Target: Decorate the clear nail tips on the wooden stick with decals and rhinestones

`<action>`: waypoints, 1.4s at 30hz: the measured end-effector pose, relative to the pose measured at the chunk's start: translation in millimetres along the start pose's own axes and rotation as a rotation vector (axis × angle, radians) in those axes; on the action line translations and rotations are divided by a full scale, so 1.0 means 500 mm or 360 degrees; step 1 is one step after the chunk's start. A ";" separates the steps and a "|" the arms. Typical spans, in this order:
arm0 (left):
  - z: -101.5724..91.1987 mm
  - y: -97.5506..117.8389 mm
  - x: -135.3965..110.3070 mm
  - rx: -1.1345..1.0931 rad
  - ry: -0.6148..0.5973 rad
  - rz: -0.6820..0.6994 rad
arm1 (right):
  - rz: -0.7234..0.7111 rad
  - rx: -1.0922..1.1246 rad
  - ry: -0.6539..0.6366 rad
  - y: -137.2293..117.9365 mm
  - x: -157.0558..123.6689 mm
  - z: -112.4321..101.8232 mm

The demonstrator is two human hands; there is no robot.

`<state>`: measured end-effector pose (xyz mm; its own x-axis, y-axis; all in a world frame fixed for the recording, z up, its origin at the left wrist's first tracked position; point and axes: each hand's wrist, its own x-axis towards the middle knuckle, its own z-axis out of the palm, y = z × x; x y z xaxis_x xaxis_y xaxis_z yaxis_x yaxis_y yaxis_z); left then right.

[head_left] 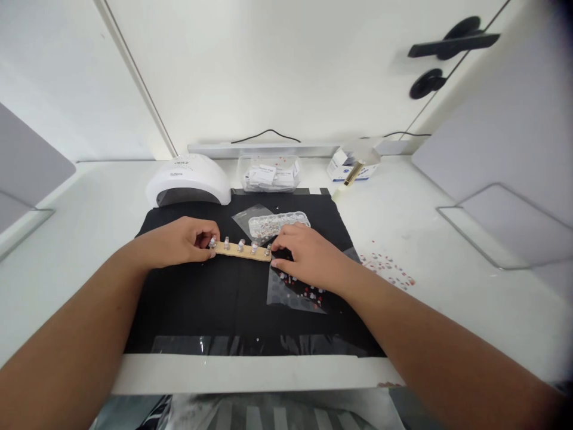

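A narrow wooden nail display stand (pixel 242 251) lies crosswise on the black mat (pixel 201 310), with several small decorated false nails (pixel 241 245) standing along it. My left hand (pixel 190 242) pinches its left end between thumb and fingers. At the other end, my right hand (pixel 304 254) has thumb and fingertips closed around the edge. Just behind the stand is a clear compartment tray (pixel 277 222) of small charms, partly covered by my right hand. Beneath my right hand lies a clear plastic sheet (pixel 295 295) with red and white bits on it.
A white nail lamp (pixel 190 179) stands at the back left. Behind the mat sit a clear box of white packets (pixel 268 174) and an open carton (pixel 353 164) with a gold tube (pixel 355 173). Red and white pieces (pixel 389 270) are scattered on the white table at right.
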<state>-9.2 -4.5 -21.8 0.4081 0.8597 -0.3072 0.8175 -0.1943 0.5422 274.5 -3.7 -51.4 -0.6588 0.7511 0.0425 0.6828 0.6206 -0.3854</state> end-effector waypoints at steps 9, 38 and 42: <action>0.004 -0.010 0.006 0.0028 -0.0031 0.0027 | -0.0086 0.0106 0.0270 0.004 -0.007 0.000; 0.008 0.000 0.010 0.0217 -0.0117 -0.0013 | -0.0362 0.0273 0.0240 0.000 -0.015 0.005; 0.007 0.004 0.011 0.0238 -0.0123 -0.0022 | -0.0371 0.0281 0.0233 0.000 -0.014 0.004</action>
<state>-4.1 -1.9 -25.2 0.4219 0.8248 -0.3764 0.8722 -0.2559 0.4170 278.8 -9.3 -53.5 -0.7299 0.6256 0.2754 0.4452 0.7408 -0.5030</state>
